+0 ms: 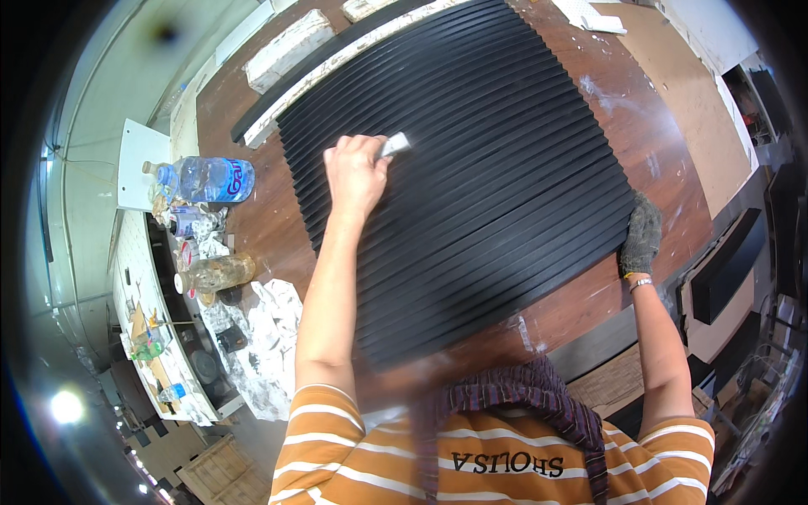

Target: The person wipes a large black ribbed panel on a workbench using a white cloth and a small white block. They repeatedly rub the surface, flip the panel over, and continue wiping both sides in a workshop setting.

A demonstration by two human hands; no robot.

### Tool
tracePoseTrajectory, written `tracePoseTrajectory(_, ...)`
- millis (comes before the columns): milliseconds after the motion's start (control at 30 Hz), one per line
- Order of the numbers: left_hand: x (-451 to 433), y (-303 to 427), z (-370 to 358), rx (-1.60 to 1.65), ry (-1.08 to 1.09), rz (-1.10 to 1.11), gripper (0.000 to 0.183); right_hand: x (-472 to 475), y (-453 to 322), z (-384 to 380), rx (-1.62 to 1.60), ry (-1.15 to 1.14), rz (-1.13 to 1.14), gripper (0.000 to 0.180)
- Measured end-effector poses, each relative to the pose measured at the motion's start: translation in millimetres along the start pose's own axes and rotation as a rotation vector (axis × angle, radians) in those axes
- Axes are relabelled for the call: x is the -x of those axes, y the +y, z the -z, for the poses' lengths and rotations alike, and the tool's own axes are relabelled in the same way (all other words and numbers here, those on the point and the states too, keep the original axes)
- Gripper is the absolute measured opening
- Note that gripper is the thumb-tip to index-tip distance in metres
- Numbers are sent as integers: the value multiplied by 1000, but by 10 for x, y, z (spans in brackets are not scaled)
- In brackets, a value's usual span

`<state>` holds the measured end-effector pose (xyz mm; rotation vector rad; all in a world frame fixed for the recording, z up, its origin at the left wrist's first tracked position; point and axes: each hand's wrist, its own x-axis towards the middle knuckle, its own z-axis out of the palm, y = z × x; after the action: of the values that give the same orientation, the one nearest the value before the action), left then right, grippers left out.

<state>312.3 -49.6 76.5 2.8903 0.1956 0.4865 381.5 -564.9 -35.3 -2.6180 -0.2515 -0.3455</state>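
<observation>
A black ribbed panel [480, 170] lies flat in front of me, its ridges running across from left to right. Bare, my left hand [355, 169] is over the panel's upper left part, its fingers closed around a small white block [396, 145]. What the block is made of cannot be told. A dark grey knitted glove covers my right hand [641, 233], which grips the panel's right edge near the closest corner. The fingers on the panel's far side are partly hidden. Beneath the panel is a brown wooden tabletop [265, 221], marked with white smudges.
Along the left stand a large clear plastic bottle [218, 179], a murky bottle [221, 273] lying on its side and crumpled white paper [274, 315]. A white-edged strip [265, 129] borders the panel's far side, with a worn white block [290, 50] behind. Brown board [682, 107] lies right.
</observation>
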Motion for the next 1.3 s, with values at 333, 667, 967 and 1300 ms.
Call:
tracePoseTrajectory(333,426,125,-10,82,140,18,28,-37,17,-14,-95,-14,2,40)
tracePoseTrajectory(667,1635,-1480,625,-74,227,734,23,-20,98,-50,-200,1,-45,38)
tracePoseTrajectory(967,905,-1605,420,-280,182,460,23,-39,115,-49,-138,-23,-52,40)
tracePoseTrajectory(1300,501,-1369,298,-196,237,329,24,-13,59,-15,-174,-11,-93,38)
